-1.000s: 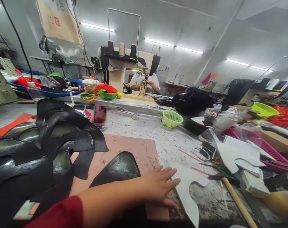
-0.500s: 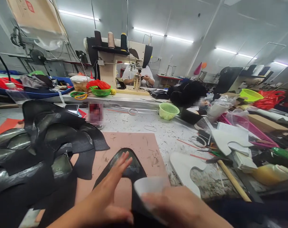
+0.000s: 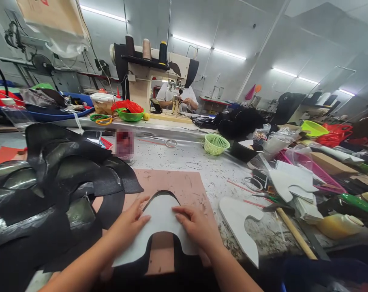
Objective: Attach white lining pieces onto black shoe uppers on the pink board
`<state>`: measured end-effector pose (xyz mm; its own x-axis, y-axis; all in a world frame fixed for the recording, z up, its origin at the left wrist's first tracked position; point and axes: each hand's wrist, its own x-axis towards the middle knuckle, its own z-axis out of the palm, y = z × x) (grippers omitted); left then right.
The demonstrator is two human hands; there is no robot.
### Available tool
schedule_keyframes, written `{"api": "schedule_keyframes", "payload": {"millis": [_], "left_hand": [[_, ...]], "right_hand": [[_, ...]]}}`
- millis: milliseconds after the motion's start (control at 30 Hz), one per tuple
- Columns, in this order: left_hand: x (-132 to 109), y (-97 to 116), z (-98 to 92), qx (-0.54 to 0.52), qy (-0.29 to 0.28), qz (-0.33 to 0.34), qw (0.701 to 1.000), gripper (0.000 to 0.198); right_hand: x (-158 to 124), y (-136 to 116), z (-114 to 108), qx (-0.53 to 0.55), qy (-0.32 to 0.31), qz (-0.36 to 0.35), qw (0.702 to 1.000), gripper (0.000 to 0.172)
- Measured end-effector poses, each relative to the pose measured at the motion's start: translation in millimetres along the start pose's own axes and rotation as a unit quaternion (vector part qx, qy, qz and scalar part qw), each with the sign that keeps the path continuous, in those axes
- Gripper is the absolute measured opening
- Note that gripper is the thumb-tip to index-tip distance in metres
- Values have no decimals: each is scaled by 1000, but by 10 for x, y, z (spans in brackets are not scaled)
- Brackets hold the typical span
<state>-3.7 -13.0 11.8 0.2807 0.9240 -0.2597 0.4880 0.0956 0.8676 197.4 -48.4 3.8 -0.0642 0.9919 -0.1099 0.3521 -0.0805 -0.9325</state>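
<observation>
A white U-shaped pattern template (image 3: 161, 213) lies over a black shoe-upper piece (image 3: 164, 192), whose dark rim shows around the top curve and along the inner cutout. My left hand (image 3: 133, 221) holds the template's left edge, thumb and fingertips at its side. On the opposite edge, my right hand (image 3: 197, 225) grips it with thumb and bent fingers. Beneath both pieces is a pink cutting mat (image 3: 190, 182). A heap of black upper pieces (image 3: 77, 170) with shiny patches spreads beside my left forearm.
Another white template (image 3: 235, 219) lies right of the mat, near a wooden-handled hammer (image 3: 296, 233) and a yellowish bottle (image 3: 339, 225). A green basket (image 3: 216, 144) stands farther back. Behind the bench, a person sits at a sewing machine (image 3: 159, 77).
The white template has moved from the right onto the black upper piece. My left hand, earlier spread above that piece, now holds the template's left edge; my right hand holds its right edge.
</observation>
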Motion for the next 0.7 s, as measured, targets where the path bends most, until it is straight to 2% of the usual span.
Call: {"api": "schedule_keyframes", "payload": {"millis": [100,167,300,467,700], "left_hand": [[102,-35,-27,116,31,54,991,49],[142,-87,-27,146,20,82,986,41],[181,-209,0,180,19,116,977,40],[230,-287,23,203,22,113,972,40],[266,-195,22,240,-1,87,967,39]], "right_hand": [[91,21,14,-51,13,-40,998,28],[135,58,30,-86,20,-69,994,28],[182,149,68,-125,34,-97,987,28],[213,216,82,-134,43,-91,986,30],[242,218,83,-146,37,-79,985,29]]}}
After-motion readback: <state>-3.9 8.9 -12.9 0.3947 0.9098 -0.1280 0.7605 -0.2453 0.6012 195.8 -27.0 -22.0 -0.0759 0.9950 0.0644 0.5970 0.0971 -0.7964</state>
